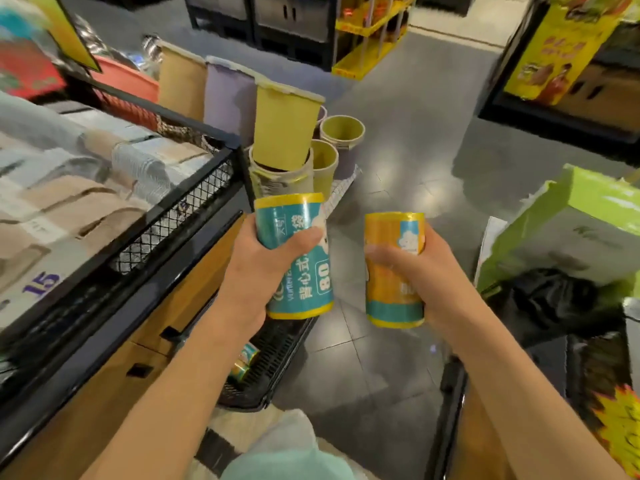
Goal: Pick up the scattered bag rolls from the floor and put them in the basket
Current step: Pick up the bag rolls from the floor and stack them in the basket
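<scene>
My left hand [263, 265] grips a teal bag roll [304, 271] with yellow ends, held upright at chest height. My right hand [415, 268] holds an orange bag roll [393, 299] with a teal band at its bottom, also upright. Below my left forearm a black mesh basket [277, 355] sits on the floor, and two more rolls [244, 362] lie inside it, partly hidden by my arm. Both held rolls are above and slightly beyond the basket.
A black wire display bin [194, 199] of folded towels on a wooden stand fills the left. Stacked plastic waste bins [284, 133] stand ahead. A green-and-white box [568, 230] and black bag lie at right. Grey tiled floor [398, 174] stretches ahead.
</scene>
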`<state>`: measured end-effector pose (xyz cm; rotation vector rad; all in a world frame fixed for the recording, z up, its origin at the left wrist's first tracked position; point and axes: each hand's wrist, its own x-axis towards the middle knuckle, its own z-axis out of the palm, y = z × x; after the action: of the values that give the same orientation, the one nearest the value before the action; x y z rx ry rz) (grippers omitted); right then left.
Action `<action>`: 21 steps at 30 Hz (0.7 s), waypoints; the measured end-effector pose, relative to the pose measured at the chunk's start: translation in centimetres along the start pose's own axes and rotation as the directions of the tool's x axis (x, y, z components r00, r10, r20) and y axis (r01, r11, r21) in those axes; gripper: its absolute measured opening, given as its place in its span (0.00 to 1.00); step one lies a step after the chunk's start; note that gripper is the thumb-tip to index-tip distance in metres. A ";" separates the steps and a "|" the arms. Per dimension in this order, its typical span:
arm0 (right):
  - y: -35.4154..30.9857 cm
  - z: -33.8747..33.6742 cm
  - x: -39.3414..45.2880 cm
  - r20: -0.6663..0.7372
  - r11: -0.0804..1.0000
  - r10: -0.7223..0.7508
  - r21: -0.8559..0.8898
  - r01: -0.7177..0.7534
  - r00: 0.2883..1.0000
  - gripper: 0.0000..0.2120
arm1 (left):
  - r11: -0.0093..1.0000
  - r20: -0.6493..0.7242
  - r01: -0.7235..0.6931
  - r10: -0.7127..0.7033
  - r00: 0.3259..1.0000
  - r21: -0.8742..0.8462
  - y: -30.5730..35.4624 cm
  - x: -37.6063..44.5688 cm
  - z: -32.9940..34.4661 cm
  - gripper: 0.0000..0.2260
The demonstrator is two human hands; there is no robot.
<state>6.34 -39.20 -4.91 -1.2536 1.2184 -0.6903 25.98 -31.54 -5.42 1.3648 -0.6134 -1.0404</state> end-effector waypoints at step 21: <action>4.5 19.6 26.5 0.700 0.958 0.236 -0.283 -0.042 0.675 0.26 | 0.970 -0.734 0.081 -0.226 0.640 -0.228 -10.8 13.3 -11.4 0.30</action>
<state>31.09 -55.90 -19.59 -1.4220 0.7097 0.1198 39.25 -36.39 -20.44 1.5516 0.2351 -0.5303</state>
